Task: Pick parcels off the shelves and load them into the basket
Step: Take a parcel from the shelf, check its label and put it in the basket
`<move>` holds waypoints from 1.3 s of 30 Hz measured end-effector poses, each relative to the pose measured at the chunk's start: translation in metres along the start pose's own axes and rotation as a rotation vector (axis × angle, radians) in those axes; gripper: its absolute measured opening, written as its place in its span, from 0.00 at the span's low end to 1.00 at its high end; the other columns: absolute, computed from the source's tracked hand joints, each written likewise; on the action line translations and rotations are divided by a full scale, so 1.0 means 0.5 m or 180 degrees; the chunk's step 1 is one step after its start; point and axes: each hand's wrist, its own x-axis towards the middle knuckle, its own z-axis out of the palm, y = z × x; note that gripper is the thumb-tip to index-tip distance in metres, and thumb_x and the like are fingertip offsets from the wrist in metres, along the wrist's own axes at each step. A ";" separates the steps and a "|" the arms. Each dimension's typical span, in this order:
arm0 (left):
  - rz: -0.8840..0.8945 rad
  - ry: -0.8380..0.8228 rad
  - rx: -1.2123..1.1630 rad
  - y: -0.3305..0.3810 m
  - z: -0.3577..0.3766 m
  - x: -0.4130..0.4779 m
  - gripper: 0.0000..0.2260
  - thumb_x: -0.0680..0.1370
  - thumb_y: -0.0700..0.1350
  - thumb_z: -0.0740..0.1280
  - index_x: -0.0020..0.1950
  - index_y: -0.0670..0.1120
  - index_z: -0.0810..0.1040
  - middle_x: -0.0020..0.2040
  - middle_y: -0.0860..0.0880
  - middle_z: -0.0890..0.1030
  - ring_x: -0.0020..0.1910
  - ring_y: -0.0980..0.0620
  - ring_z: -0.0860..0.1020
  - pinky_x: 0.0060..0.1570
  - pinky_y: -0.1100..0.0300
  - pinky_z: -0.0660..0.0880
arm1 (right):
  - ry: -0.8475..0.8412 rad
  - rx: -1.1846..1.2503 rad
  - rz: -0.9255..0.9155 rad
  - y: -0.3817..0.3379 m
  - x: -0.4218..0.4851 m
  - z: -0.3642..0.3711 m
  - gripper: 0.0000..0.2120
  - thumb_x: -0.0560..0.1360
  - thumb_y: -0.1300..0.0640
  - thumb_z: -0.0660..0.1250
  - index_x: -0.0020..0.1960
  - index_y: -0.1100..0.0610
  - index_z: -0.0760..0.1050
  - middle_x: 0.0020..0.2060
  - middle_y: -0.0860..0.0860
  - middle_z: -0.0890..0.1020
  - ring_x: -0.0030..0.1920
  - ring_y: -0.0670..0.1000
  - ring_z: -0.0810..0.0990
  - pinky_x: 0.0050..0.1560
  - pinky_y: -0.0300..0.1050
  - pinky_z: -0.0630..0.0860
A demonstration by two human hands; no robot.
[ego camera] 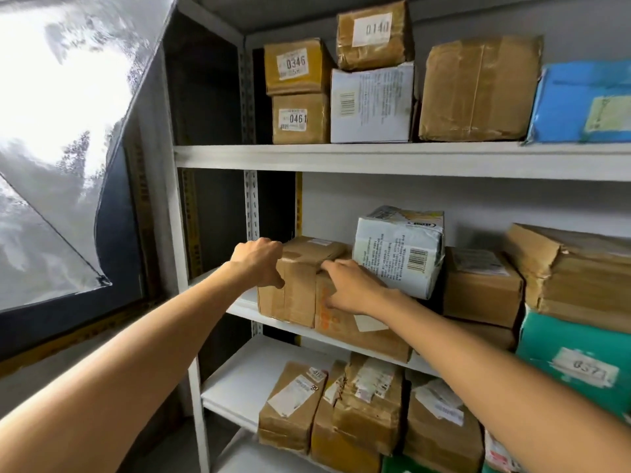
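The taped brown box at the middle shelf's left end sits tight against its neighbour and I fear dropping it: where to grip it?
Take the taped brown box by its upper side edges, from the front. Its left side stands free, where the left hand curls over the top; the right hand must work fingers into the seam beside the orange-printed box.

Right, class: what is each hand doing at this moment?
Left hand: grips the taped brown box at its top corner.
Right hand: laid against that box; grip cannot be told.
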 end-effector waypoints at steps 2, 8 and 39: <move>0.0080 0.0022 -0.0002 -0.020 -0.003 0.022 0.24 0.69 0.54 0.75 0.61 0.49 0.74 0.52 0.49 0.78 0.46 0.50 0.78 0.43 0.57 0.77 | -0.0004 -0.0061 0.0073 -0.008 0.022 0.004 0.27 0.72 0.54 0.71 0.68 0.57 0.68 0.64 0.55 0.73 0.62 0.56 0.73 0.59 0.52 0.74; 0.0119 0.0121 -0.0284 -0.064 0.014 0.093 0.15 0.74 0.46 0.71 0.59 0.46 0.75 0.51 0.47 0.78 0.46 0.49 0.78 0.44 0.57 0.78 | 0.0027 -0.0057 0.0393 -0.020 0.084 0.018 0.14 0.73 0.56 0.69 0.57 0.59 0.73 0.57 0.55 0.76 0.53 0.55 0.77 0.54 0.52 0.77; -0.1433 -0.0947 -0.4394 -0.189 0.177 -0.006 0.34 0.70 0.36 0.75 0.72 0.47 0.64 0.62 0.46 0.72 0.57 0.44 0.74 0.45 0.48 0.78 | 0.0424 0.1633 0.1147 -0.164 0.143 0.128 0.48 0.69 0.63 0.76 0.77 0.57 0.45 0.70 0.60 0.64 0.68 0.60 0.67 0.66 0.52 0.68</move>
